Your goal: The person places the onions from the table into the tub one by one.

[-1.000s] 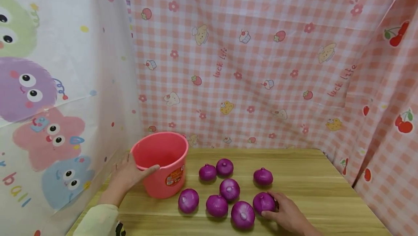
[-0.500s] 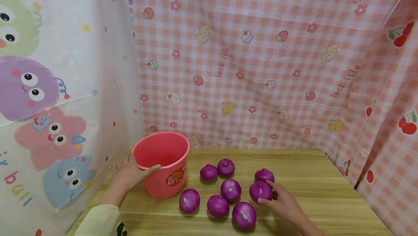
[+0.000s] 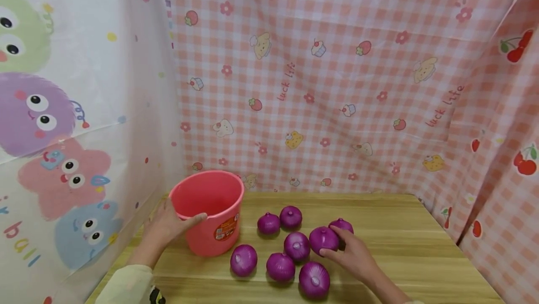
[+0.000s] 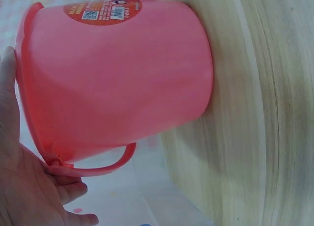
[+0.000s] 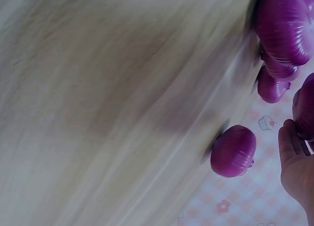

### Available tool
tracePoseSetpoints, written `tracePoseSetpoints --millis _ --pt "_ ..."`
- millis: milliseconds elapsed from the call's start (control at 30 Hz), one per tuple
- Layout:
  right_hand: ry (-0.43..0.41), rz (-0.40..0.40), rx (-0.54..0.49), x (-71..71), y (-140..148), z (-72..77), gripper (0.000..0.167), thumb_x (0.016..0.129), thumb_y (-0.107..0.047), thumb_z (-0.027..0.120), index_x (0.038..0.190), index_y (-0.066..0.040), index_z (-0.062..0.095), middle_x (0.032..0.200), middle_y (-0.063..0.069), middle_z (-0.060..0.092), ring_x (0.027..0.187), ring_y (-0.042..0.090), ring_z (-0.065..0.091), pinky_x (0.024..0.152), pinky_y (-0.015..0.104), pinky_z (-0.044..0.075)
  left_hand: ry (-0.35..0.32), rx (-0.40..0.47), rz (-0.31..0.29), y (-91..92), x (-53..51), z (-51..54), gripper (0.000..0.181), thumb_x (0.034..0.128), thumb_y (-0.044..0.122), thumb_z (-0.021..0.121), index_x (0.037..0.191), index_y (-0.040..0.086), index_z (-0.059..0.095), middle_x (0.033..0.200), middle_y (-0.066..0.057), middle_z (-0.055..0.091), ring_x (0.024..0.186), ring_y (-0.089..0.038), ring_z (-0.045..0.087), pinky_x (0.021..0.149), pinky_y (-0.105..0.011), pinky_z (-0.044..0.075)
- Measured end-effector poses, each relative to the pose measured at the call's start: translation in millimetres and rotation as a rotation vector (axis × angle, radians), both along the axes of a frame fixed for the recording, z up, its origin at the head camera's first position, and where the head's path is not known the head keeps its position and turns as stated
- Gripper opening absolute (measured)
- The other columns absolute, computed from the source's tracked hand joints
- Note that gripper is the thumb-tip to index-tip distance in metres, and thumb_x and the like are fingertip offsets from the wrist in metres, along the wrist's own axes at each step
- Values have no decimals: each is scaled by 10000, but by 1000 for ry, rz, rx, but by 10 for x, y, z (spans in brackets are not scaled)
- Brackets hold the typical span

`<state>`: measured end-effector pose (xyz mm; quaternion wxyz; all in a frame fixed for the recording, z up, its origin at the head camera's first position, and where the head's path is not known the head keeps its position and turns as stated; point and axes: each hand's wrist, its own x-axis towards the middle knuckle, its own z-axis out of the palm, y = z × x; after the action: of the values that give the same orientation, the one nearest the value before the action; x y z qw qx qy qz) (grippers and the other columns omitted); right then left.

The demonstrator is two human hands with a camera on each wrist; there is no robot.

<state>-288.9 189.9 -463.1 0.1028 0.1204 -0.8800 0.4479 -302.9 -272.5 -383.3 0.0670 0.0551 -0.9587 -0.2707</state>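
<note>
A pink bucket (image 3: 206, 238) stands upright at the left. Against its rim my left hand (image 3: 162, 229) rests, thumb along the near edge; in the left wrist view that hand (image 4: 29, 186) has its fingers spread beside the bucket's handle (image 4: 105, 171). My right hand (image 3: 355, 259) grips a purple onion (image 3: 323, 238) between thumb and fingers, in front of another onion (image 3: 343, 224). The right wrist view shows the hand (image 5: 299, 179) and held onion (image 5: 305, 108) at the right edge. How far the held onion is above the table cannot be told.
Several other purple onions lie between the bucket and my right hand, including one (image 3: 243, 260) near the bucket and one (image 3: 314, 279) near the front. Behind the wooden table (image 3: 404, 234) hangs a checked cloth (image 3: 328, 75); a white printed cloth (image 3: 139, 93) hangs at the left.
My right hand has carried the gripped onion from the front right, back and to the left, up beside the middle onion. My left hand and the bucket stay put.
</note>
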Motion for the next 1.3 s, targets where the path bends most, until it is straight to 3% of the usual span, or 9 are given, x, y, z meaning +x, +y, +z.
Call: tracePoseSetpoints --millis 233,433,667,1000,1200,1300 --pt "-11 -13 8 -32 -114 67 783 775 -358 855 1373 36 537 1253 223 624 1033 286 669 881 416 553 12 37 3 7 9 15 1307 669 849 640 1570 67 107 1460 -259 351 1302 -478 346 943 -816 264" --pt "-3 -4 -5 -72 -221 123 787 780 -391 845 1382 13 538 1230 164 650 1016 245 676 880 405 554 3 54 -11 27 22 36 1289 702 813 653 1569 52 79 1471 -275 328 1302 -493 337 943 -817 263" --pt "-82 6 -65 -136 -416 238 800 801 -457 811 1421 -48 515 1261 148 640 1025 234 672 840 401 568 1 48 -10 23 19 20 1286 705 830 629 1569 49 83 1467 -274 342 1300 -487 351 946 -814 263" --pt "-61 -22 -137 -341 -716 446 801 838 -484 768 1463 -79 475 1289 124 618 1111 264 640 921 456 531 -8 39 8 19 35 9 1323 703 849 607 1558 0 63 1455 -307 340 1306 -507 338 985 -810 206" --pt "-51 -4 -187 -472 -920 601 752 836 -493 767 1454 -159 501 1236 89 637 1087 236 636 911 429 537 2 40 3 18 34 -10 1315 699 849 610 1568 27 64 1467 -291 345 1323 -490 335 996 -806 199" --pt "-38 -5 -178 -532 -1046 693 774 833 -503 765 1457 -135 495 1252 103 631 1105 250 628 940 443 522 4 39 3 10 24 -6 1317 700 850 608 1568 25 60 1468 -292 343 1321 -493 336 992 -805 209"
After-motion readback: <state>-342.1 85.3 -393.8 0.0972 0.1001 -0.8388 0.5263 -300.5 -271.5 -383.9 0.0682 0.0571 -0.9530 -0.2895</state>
